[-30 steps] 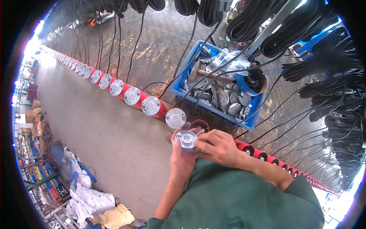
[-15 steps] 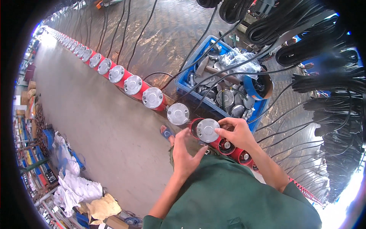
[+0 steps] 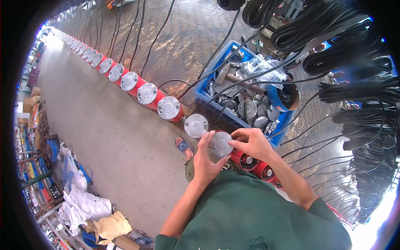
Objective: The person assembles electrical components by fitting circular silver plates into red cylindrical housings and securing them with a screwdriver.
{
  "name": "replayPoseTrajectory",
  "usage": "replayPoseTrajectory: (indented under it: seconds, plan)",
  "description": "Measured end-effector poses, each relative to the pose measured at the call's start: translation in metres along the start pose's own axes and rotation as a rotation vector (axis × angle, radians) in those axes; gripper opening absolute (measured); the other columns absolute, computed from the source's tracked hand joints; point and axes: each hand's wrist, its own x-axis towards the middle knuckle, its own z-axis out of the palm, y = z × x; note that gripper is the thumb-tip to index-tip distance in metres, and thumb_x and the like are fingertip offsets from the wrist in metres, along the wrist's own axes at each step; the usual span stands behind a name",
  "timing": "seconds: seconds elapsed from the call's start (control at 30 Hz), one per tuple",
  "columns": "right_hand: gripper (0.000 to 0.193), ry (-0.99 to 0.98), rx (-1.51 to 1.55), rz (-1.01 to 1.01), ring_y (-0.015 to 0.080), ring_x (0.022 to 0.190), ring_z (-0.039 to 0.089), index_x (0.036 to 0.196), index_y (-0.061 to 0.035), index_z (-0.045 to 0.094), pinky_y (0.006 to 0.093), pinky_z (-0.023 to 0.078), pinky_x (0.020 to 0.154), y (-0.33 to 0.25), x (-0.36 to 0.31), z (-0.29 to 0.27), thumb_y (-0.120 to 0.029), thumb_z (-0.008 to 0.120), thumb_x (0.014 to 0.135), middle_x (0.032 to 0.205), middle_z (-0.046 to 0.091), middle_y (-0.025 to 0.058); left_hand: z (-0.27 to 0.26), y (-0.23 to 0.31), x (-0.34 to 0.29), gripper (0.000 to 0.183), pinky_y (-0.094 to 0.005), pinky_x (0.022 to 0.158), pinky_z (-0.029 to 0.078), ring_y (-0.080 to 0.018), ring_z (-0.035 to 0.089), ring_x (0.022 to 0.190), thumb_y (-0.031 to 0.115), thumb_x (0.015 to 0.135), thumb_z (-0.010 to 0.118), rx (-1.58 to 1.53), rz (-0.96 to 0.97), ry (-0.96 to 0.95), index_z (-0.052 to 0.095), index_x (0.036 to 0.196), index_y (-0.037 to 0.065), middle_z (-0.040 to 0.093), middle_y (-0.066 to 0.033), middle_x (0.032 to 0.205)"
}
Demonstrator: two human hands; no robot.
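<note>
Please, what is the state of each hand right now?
Left hand: curved around left side of round metal cover; firm grip cannot be told.
Right hand: closed, holding that cover by its right edge.

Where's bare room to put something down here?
The widest patch is the grey floor, between the row of red cylinders and the white bundle. A smaller one lies on the brown floor left of the blue crate, beyond the row. It's crowded at the left hand, right hand and silver lid, in the crate, and among the black cable coils.
</note>
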Motion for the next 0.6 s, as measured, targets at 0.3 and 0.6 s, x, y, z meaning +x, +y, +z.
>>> replayPoseTrajectory:
  seconds: [0.3,0.6]
  plan:
    - [0.031,-0.039,-0.047,0.025,0.0214,0.095,0.079,0.12,0.0001,0.076,0.0345,0.061,0.089,0.026,0.006,-0.009,-0.015,0.076,0.093,0.103,0.082,0.0143,0.003,0.004,0.005,0.096,-0.0419,0.116,0.049,-0.0324,0.061,0.142,0.008,0.076,0.093,-0.029,-0.02,0.002,0.042,0.157,0.002,0.06,-0.0196,0.154]
    - [0.035,-0.081,0.089,0.067,0.0179,0.093,0.078,0.119,0.0034,0.076,0.0329,0.062,0.087,0.045,0.012,-0.001,-0.015,0.08,0.09,0.103,0.082,0.0145,0.004,0.006,0.007,0.083,-0.0381,0.095,0.057,-0.0309,0.065,0.136,0.008,0.075,0.091,0.07,0.048,0.025,0.054,0.15,0.008,0.061,-0.0154,0.156]
